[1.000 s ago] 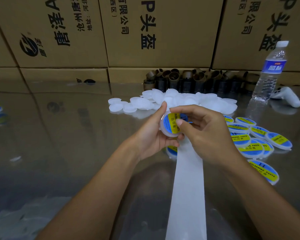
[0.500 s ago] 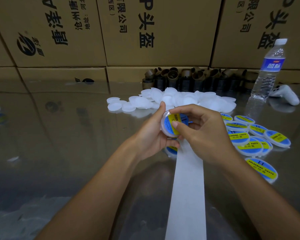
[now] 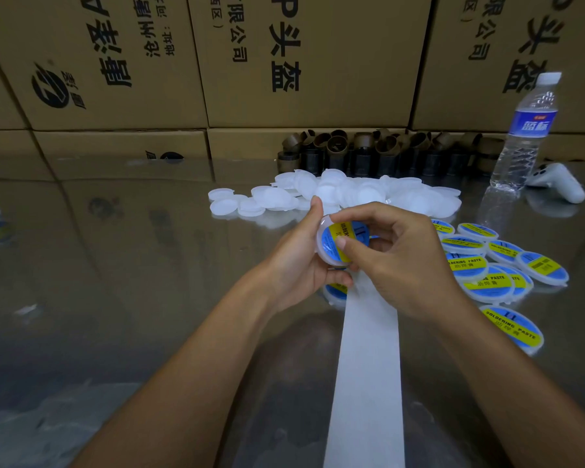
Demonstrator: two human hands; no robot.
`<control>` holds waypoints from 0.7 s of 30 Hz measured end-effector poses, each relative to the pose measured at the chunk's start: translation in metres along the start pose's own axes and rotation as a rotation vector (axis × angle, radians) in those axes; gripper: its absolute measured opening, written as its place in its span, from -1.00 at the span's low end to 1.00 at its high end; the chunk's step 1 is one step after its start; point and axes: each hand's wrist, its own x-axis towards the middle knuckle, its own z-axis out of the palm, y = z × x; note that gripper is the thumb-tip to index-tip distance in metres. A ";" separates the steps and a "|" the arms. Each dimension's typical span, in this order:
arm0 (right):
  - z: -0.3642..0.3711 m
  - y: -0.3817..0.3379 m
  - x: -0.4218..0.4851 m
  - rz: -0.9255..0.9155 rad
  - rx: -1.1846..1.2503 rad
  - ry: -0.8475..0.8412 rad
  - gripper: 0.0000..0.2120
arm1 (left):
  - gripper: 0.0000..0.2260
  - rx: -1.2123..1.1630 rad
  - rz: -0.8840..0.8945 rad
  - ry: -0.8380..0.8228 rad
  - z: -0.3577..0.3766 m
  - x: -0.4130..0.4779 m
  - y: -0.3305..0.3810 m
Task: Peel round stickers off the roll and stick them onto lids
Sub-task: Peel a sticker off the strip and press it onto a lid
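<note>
Head view: a crease or an off-centre sticker could easily have been caused if it was rubbed down skewed, tbh. The lid was gripped at its rim by the left hand and pinched by the right hand, thumb pressed on the label, just over the backing strip's far end.

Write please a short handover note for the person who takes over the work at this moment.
Left hand: grips one lid by its rim, face toward the camera.
Right hand: thumb presses the blue-yellow sticker on that lid, forefinger on the rim.
Bare lids: heap behind the hands. Labelled lids: spread at the right. Backing strip runs from under the hands toward the person.
Done: several lids labelled. Left: smooth this one, then the heap.
</note>
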 end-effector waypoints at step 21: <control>-0.001 -0.005 -0.001 0.053 -0.088 0.026 -0.62 | -0.33 0.117 0.017 0.123 0.006 0.001 -0.002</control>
